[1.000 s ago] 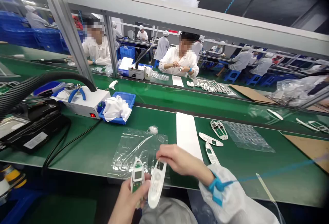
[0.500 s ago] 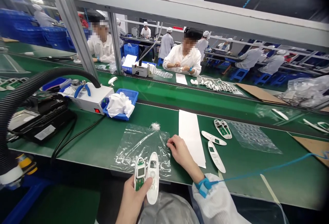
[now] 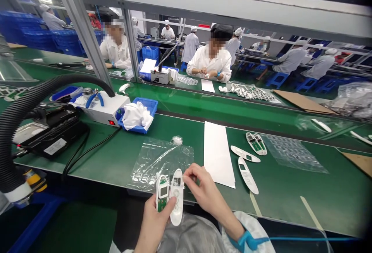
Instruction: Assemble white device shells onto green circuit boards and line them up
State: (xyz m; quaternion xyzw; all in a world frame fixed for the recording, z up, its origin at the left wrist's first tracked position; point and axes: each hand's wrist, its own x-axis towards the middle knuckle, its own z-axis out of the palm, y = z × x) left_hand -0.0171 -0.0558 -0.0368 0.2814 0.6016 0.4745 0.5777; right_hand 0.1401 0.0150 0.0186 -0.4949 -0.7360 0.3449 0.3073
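Observation:
My left hand [image 3: 152,224] grips two parts side by side near the table's front edge: a green circuit board with a small screen [image 3: 162,198] and a white plastic shell [image 3: 177,197]. My right hand [image 3: 200,189] is pinched at the top of the white shell, fingers together; whether a small piece sits between them I cannot make out. A clear plastic sheet [image 3: 161,160] lies on the green table just beyond both hands. A blue wrist strap [image 3: 247,239] is on my right wrist.
A white paper strip [image 3: 217,152], two white shells [image 3: 247,167] and a shell pair with boards [image 3: 255,143] lie to the right. A blue tray with white cloth [image 3: 136,115], a white box [image 3: 106,107] and a black hose [image 3: 35,98] stand at left. People in white coats work across the belt.
My right hand came back from the plastic sheet to the top of the white shell held in my left hand. The left hand kept hold of both parts.

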